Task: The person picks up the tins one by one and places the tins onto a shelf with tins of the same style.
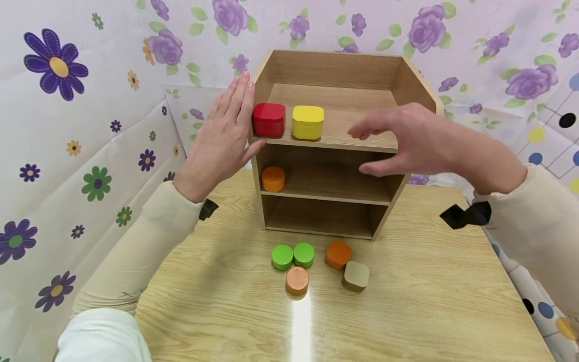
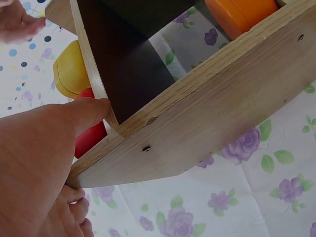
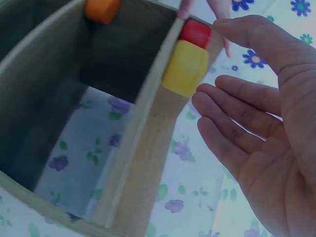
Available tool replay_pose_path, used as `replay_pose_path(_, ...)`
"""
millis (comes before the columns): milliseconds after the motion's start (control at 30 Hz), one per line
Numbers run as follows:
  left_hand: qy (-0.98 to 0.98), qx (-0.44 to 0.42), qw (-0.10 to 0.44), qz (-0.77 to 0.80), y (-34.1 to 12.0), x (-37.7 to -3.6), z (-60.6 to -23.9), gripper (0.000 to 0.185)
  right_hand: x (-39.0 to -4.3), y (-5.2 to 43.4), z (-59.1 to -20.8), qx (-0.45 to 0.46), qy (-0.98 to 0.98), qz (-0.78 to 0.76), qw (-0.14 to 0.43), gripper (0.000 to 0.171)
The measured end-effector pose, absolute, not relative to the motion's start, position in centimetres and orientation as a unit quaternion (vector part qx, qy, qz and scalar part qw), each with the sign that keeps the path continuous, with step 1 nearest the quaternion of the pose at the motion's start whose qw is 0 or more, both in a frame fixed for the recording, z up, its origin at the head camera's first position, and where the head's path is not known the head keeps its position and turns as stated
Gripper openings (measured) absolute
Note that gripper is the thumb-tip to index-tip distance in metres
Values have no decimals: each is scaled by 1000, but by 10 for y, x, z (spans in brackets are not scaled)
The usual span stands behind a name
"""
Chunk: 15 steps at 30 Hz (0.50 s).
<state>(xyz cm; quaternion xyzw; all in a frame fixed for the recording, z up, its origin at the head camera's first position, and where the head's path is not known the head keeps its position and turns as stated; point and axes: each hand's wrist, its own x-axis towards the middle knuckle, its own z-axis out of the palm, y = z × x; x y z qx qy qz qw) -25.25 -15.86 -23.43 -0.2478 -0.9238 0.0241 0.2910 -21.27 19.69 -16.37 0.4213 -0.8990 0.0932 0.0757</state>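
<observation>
At the left side of a small wooden shelf [image 1: 325,143], my left hand [image 1: 221,133] rests with fingers straight along the outer panel. Its thumb [image 2: 91,114] touches the front edge of the top tier, beside a red rounded-square box [image 1: 269,120]. A yellow rounded-square box [image 1: 308,122] stands just right of the red one on the same tier. My right hand [image 1: 413,141] hovers before the top tier's right part, thumb and fingers spread apart, holding nothing. Both boxes also show in the right wrist view, the yellow box [image 3: 186,69] nearer to the right fingertips.
An orange round box [image 1: 273,179] sits at the left of the middle tier. On the table [image 1: 217,306] before the shelf lie two green round boxes [image 1: 304,255], a copper round one [image 1: 297,280], an orange square one [image 1: 338,255] and a beige square one [image 1: 356,275]. Flowered sheets surround it.
</observation>
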Motion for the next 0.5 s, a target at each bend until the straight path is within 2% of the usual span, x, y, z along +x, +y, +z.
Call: replay_pose_path(500,-923,-250,290,28,-159,-252,-235,102,-188,214,-241,456,-885,90,36,49)
